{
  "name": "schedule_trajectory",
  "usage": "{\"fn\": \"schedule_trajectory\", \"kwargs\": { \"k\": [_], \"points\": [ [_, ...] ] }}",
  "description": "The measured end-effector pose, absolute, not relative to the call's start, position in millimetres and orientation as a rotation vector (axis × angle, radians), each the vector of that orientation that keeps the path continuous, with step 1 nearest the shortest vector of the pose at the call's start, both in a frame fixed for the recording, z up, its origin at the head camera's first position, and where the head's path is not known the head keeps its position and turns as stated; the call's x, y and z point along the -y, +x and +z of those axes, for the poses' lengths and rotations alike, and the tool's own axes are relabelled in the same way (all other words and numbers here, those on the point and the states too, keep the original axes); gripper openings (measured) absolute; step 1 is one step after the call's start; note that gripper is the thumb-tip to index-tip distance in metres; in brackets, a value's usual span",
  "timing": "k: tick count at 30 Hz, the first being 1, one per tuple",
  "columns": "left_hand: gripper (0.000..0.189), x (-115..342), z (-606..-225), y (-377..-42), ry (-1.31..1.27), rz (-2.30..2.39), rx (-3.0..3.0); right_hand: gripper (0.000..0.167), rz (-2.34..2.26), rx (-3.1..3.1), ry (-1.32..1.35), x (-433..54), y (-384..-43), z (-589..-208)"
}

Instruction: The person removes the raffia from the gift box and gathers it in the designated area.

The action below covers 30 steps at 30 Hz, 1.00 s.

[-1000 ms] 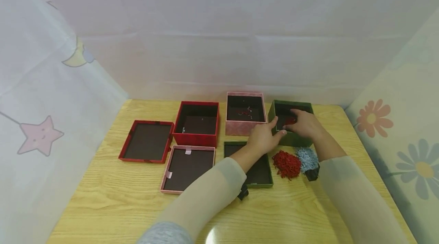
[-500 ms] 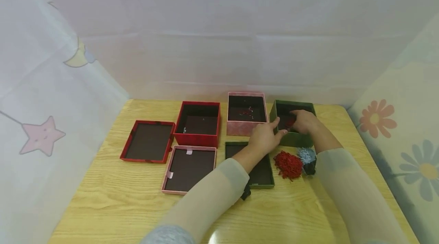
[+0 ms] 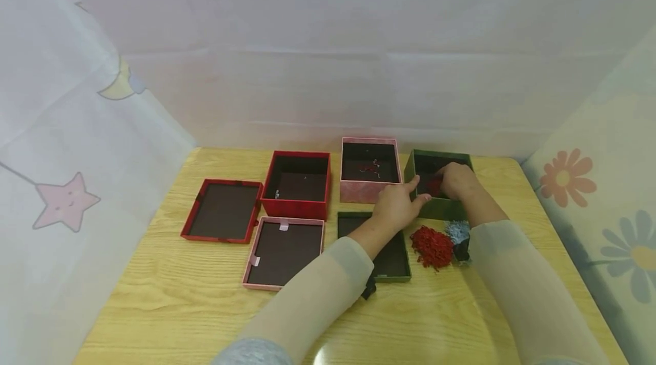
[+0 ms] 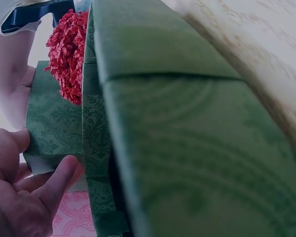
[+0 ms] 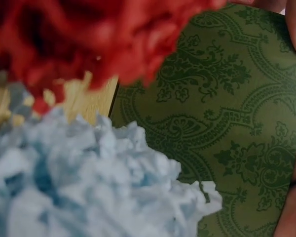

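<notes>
My left hand (image 3: pixel 394 205) holds the front left corner of the open green box (image 3: pixel 443 209), thumb on one face and fingers on the other. My right hand (image 3: pixel 458 181) reaches down into that box, its fingertips hidden behind the wall. Beside them some red shredded paper (image 3: pixel 434 185) shows inside; I cannot tell whether the fingers grip it. In front of the box lie a pile of red paper shreds (image 3: pixel 432 247) and a smaller pale blue pile (image 3: pixel 457 231). The right wrist view shows the patterned green wall (image 5: pixel 212 108) behind the blue shreds (image 5: pixel 89 182).
Left of the green box stand an open pink box (image 3: pixel 366 191) holding a few shreds and an open red box (image 3: pixel 294 208). Their upturned lids lie nearby: red lid (image 3: pixel 224 211), pink lid (image 3: pixel 286 252) and green lid (image 3: pixel 392 257), the last partly under my left forearm.
My right hand has moved lower into the green box, its fingers disappearing from sight. My left hand keeps its place at the corner.
</notes>
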<state>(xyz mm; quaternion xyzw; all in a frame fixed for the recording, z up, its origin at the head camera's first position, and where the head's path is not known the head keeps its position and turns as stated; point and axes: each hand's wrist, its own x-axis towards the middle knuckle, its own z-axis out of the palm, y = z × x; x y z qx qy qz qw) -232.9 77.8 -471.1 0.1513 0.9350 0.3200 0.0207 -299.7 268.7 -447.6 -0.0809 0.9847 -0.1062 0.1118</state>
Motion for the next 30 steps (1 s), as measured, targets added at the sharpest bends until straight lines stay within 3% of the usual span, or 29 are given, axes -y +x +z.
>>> {"fn": "schedule_trajectory", "kwargs": {
  "k": [11,30],
  "points": [
    [0.065,-77.4,-471.4,-234.8,0.435,1.001,-2.868,0.049,-0.576,-2.876,-0.182,-275.1,-296.3,-441.6],
    [0.065,-78.1,-471.0,-238.5,0.407,1.045,-2.818,0.052,-0.825,-2.868,-0.123,-291.3,-279.2,-412.1]
  ]
}}
